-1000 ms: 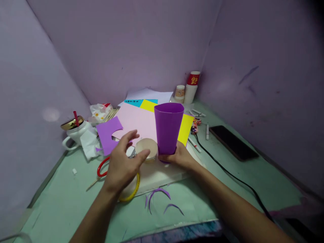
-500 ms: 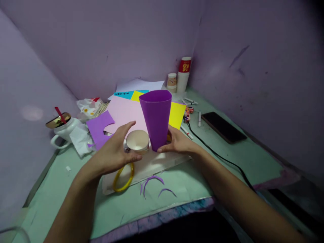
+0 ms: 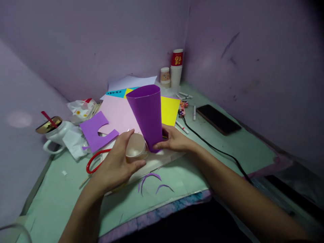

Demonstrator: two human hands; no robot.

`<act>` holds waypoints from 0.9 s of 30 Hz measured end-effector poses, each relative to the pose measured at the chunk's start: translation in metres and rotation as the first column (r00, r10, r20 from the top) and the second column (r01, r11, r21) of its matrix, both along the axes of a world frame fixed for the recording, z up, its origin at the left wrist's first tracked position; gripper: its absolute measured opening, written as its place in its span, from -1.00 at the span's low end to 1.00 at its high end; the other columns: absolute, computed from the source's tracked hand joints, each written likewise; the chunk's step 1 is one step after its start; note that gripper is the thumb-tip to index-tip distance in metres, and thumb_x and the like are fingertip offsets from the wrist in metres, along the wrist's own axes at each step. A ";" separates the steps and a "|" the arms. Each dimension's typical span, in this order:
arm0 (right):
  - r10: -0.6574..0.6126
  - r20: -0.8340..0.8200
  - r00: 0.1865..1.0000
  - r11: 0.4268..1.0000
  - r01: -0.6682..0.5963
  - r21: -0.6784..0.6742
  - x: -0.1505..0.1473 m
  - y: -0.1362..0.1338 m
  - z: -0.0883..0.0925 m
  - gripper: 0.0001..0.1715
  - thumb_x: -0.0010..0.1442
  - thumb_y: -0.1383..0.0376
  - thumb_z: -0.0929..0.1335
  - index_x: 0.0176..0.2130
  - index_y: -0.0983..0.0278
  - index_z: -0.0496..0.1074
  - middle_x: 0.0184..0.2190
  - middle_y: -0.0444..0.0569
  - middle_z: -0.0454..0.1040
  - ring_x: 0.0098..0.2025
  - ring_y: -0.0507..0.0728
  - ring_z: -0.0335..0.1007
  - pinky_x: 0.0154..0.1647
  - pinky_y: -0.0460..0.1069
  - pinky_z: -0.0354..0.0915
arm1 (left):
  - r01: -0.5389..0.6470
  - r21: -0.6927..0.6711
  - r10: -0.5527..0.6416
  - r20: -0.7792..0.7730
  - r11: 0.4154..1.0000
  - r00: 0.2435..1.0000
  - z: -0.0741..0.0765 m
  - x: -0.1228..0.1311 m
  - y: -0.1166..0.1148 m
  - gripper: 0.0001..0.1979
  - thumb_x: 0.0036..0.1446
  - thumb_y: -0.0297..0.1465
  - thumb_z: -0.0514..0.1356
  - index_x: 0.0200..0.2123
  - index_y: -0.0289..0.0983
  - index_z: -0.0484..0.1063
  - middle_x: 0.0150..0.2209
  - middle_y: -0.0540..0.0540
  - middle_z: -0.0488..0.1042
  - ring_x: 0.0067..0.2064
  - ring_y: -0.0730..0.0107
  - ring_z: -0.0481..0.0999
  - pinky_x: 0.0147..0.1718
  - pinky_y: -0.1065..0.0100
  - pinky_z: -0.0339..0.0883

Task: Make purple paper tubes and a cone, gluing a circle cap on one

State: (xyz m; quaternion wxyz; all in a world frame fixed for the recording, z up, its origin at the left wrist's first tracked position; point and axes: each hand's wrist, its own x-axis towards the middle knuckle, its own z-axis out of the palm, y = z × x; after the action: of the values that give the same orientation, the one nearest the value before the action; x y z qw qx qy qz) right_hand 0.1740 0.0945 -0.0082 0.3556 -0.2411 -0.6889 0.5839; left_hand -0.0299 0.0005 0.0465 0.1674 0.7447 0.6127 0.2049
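Observation:
My left hand (image 3: pixel 120 162) curves its thumb and fingers around a small pale paper cup (image 3: pixel 136 145), whose open mouth tips toward me. Close to the cup stands a purple paper tube (image 3: pixel 146 114), wide at the top and narrower below. The thumb of my right hand (image 3: pixel 174 139) presses on the tube's lower end, its fingers behind it and partly hidden. Thin curved purple paper strips (image 3: pixel 152 175) lie on the table in front. Beside my left wrist is a red loop handle (image 3: pixel 88 165). A purple sheet with a round cut-out (image 3: pixel 93 125) lies farther left.
Pink paper (image 3: pixel 116 111) and yellow paper (image 3: pixel 170 109) lie behind the tube. A white mug (image 3: pixel 60 131) stands at left. Stacked paper cups (image 3: pixel 176 74) are in the back corner. At right are a phone (image 3: pixel 219 118), a black cable (image 3: pixel 212 146) and several white sticks.
My left hand and the cup have come slightly nearer to me and the tube, with the cup tilting more. The red handle now shows; the yellow ring is mostly covered. The view has shifted.

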 end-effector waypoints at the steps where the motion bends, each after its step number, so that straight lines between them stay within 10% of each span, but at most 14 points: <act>1: 0.012 -0.010 1.000 1.000 -0.012 -0.012 0.000 0.001 0.000 -0.32 -0.18 0.34 0.52 -0.04 0.31 0.34 -0.12 0.00 0.47 -0.09 0.19 0.40 -0.01 0.12 0.29 | -0.006 -0.030 0.006 0.011 1.000 1.000 0.004 -0.003 0.000 -0.15 -0.07 -0.05 0.23 0.23 -0.23 -0.01 0.24 -0.29 0.14 0.22 -0.09 0.19 0.13 -0.14 0.14; 11: 0.050 -0.066 0.997 0.999 -0.052 -0.017 -0.001 0.002 -0.002 -0.30 -0.18 0.35 0.52 -0.01 0.34 0.35 -0.08 0.03 0.45 -0.05 0.21 0.38 0.04 0.15 0.25 | 0.096 0.178 -0.159 0.384 0.979 0.910 0.044 0.018 0.035 -0.25 -0.15 -0.22 0.36 0.12 -0.17 0.18 0.12 -0.17 0.32 0.16 0.08 0.30 0.14 0.07 0.19; 16: 0.058 -0.045 0.997 0.998 -0.059 -0.023 -0.003 0.009 -0.004 -0.32 -0.16 0.37 0.51 -0.02 0.32 0.33 -0.12 -0.01 0.46 -0.08 0.19 0.39 0.02 0.13 0.27 | 0.072 0.255 -0.219 0.615 0.964 0.758 0.047 0.037 0.058 -0.23 -0.21 -0.29 0.40 0.09 -0.17 0.16 0.08 -0.14 0.34 0.07 0.18 0.39 0.05 0.19 0.32; 22: 0.081 -0.038 0.996 0.997 -0.081 -0.014 -0.006 0.005 -0.004 -0.24 -0.12 0.35 0.51 0.08 0.29 0.30 -0.04 0.03 0.45 -0.04 0.18 0.40 0.05 0.13 0.28 | -0.032 0.296 -0.176 0.646 0.954 0.743 0.041 0.042 0.063 -0.46 -0.12 -0.30 0.36 -0.04 -0.15 0.29 -0.13 -0.03 0.47 -0.14 0.26 0.50 -0.15 0.22 0.44; 27: -0.343 0.352 0.871 0.913 0.222 0.341 0.032 0.007 0.008 -0.37 -0.01 0.27 0.46 0.06 0.27 0.34 -0.06 0.02 0.51 -0.11 0.10 0.47 -0.11 -0.01 0.39 | -0.062 0.220 -0.103 0.666 0.974 0.739 0.042 0.042 0.063 -0.49 -0.14 -0.27 0.37 -0.09 -0.19 0.33 -0.20 -0.04 0.49 -0.18 0.22 0.51 -0.20 0.19 0.47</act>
State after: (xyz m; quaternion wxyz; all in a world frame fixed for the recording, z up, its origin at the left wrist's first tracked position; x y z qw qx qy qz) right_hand 0.2062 0.1016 0.0000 0.3192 -0.4006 -0.7821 0.3549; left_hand 0.0123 0.0635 0.0887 0.2933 0.6412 0.4748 0.5267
